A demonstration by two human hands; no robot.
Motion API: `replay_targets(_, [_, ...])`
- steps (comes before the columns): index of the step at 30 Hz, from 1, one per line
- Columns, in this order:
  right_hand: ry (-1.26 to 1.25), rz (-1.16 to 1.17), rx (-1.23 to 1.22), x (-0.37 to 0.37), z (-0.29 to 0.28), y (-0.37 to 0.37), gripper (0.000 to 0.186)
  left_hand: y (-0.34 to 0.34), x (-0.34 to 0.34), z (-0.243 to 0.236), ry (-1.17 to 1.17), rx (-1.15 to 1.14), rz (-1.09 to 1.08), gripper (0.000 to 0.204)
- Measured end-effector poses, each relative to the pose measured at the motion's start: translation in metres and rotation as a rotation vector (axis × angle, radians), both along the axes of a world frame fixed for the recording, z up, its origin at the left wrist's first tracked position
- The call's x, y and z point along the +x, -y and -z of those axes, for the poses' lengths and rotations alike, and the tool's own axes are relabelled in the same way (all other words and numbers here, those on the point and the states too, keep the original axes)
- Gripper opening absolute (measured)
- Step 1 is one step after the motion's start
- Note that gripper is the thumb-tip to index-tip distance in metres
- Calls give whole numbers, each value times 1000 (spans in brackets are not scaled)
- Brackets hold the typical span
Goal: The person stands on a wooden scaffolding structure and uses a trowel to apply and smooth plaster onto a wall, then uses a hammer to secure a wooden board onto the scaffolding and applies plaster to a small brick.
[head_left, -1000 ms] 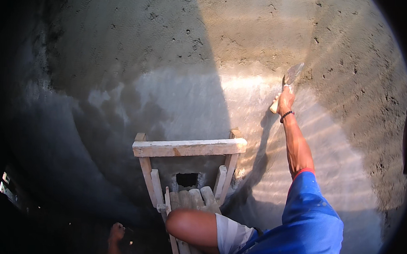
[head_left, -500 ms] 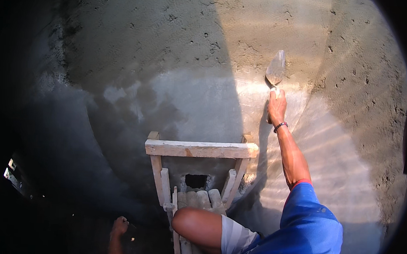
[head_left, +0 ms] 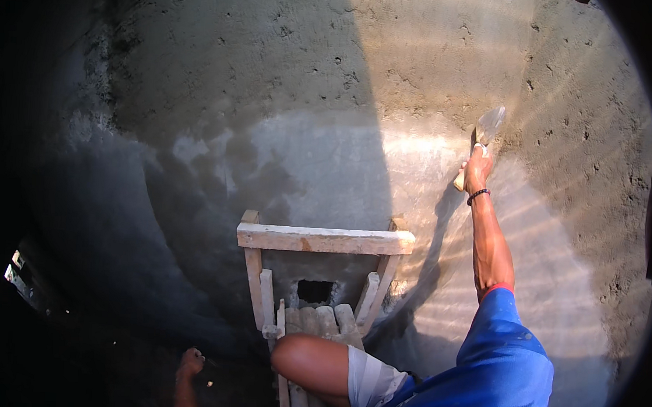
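My right hand (head_left: 478,167) is closed around the handle of a pointed trowel (head_left: 490,125). The blade points up and to the right against the cement-plastered wall (head_left: 328,167), near the corner where two wall faces meet. Sunlight falls on this part, and the arm's shadow lies to its left. Down at the lower left, in deep shade, my left hand (head_left: 192,361) is held low with its fingers curled in. Whether anything is in it I cannot make out.
A wooden frame (head_left: 324,239) stands before me, with round poles (head_left: 325,320) below it beside my bent knee (head_left: 314,365). A square hole (head_left: 315,291) opens low in the wall. Plaster is rough above and smooth below. The far left is very dark.
My right hand and the trowel have moved right and slightly down across the wall, toward the corner. The trowel's blade now leans further right. The left hand stays almost in place.
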State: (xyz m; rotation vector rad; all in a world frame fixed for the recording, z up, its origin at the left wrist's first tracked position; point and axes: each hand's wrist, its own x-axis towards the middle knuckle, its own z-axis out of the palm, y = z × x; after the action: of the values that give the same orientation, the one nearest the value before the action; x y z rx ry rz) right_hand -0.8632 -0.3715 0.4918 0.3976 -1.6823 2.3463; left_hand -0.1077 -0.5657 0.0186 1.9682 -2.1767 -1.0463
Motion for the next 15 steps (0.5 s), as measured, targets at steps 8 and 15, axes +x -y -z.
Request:
replay_targets(8, [-505,-393,295,44,-3,30,25,3,-16,-10,-6,-69,6,26])
replay_targets(15, [-1019,-217,949,85,6,65,27,2,-22,-28,-19,-42,-24,28])
